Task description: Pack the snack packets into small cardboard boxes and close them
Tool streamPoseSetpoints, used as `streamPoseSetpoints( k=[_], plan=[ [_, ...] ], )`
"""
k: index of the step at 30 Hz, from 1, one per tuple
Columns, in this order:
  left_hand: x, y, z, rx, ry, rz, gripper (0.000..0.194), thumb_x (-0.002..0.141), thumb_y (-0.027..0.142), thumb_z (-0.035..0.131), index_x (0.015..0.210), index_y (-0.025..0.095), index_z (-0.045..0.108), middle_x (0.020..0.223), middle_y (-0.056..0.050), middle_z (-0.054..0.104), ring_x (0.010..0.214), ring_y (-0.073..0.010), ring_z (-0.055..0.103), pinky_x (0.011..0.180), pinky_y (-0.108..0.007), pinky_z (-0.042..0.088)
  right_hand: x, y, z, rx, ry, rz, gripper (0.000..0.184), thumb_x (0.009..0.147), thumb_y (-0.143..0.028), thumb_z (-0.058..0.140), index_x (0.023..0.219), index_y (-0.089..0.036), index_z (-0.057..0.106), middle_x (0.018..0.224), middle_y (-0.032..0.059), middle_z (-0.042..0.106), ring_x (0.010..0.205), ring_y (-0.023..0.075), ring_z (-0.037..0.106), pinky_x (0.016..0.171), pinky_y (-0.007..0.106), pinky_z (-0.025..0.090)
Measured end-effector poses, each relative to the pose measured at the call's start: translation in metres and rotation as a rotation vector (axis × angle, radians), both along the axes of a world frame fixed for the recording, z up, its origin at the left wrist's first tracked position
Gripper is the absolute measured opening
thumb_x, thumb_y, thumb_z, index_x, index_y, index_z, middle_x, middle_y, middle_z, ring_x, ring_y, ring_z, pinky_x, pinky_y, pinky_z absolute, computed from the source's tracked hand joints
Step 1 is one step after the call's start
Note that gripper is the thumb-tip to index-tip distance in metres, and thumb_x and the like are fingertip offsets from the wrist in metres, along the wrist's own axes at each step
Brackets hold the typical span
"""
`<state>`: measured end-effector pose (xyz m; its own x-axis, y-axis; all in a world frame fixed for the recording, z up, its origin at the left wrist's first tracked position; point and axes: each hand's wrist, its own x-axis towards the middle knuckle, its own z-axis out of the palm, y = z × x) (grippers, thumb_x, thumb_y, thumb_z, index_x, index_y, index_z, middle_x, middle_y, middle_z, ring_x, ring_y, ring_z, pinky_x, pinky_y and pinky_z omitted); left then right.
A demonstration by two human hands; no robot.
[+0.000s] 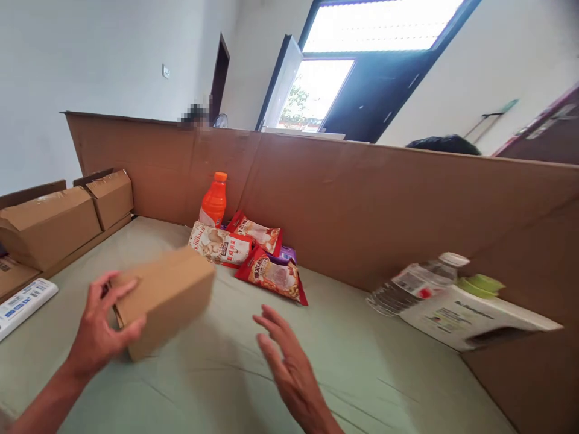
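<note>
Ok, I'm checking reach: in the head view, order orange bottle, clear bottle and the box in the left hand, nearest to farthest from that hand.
1. Box: in the left hand.
2. Orange bottle: back, left of centre.
3. Clear bottle: right side.

Right of the held box [169, 289], the table [344, 319] leaves passage between packets [271, 274] and clear bottle [425, 280] up to its far-edge wall [339, 199]; boxes [54, 223] block the left edge.

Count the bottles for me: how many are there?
2: an orange bottle behind the snack packets, and a clear bottle at right, beside the white box. The green thing by that box is too hidden to tell.
</note>
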<state>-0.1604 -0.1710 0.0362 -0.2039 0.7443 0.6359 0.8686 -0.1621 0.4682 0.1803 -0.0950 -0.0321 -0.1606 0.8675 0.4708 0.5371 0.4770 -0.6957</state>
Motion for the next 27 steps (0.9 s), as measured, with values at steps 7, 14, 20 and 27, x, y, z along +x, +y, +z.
streamPoseSetpoints(
  k=[7,14,20,27],
  plan=[
    [-0.068,0.14,0.006,0.09,-0.011,0.424,0.056,0.076,0.041,0.072,0.123,0.011,0.067,0.15,-0.024,0.036,0.14,-0.0428,0.04,0.119,-0.055,0.028,-0.05,-0.008,-0.07,0.115,-0.25,0.225,0.03,0.093,-0.03,0.056,0.118,-0.026,0.072,0.147,0.0129,0.057,0.126,0.0301,0.062,0.097,0.047,0.056],
    [-0.109,0.239,0.015,-0.016,-0.077,0.557,0.063,0.081,0.04,0.07,0.137,0.014,0.059,0.16,-0.024,0.026,0.148,-0.0467,0.026,0.119,-0.058,0.024,-0.045,-0.01,-0.089,0.176,-0.235,0.195,0.026,0.097,-0.031,0.049,0.107,-0.025,0.072,0.141,0.0145,0.062,0.121,0.0307,0.064,0.092,0.047,0.057],
    [-0.1,0.23,-0.006,-0.095,-0.058,0.618,0.096,0.082,0.04,0.07,0.159,0.015,0.02,0.168,-0.025,0.002,0.154,-0.0422,0.013,0.122,-0.056,0.02,-0.043,-0.008,-0.072,0.109,-0.233,0.233,0.022,0.097,-0.025,0.05,0.103,-0.025,0.072,0.137,0.0135,0.064,0.118,0.0292,0.065,0.091,0.046,0.057],
    [-0.032,0.146,-0.047,-0.397,0.047,0.238,0.071,0.078,0.046,0.055,0.138,0.008,0.053,0.149,-0.026,0.051,0.139,-0.045,0.046,0.112,-0.058,0.037,-0.053,-0.013,-0.03,-0.019,-0.244,0.233,0.024,0.084,-0.015,0.062,0.104,-0.023,0.072,0.137,0.0112,0.065,0.121,0.026,0.062,0.1,0.044,0.051]
  ],
)
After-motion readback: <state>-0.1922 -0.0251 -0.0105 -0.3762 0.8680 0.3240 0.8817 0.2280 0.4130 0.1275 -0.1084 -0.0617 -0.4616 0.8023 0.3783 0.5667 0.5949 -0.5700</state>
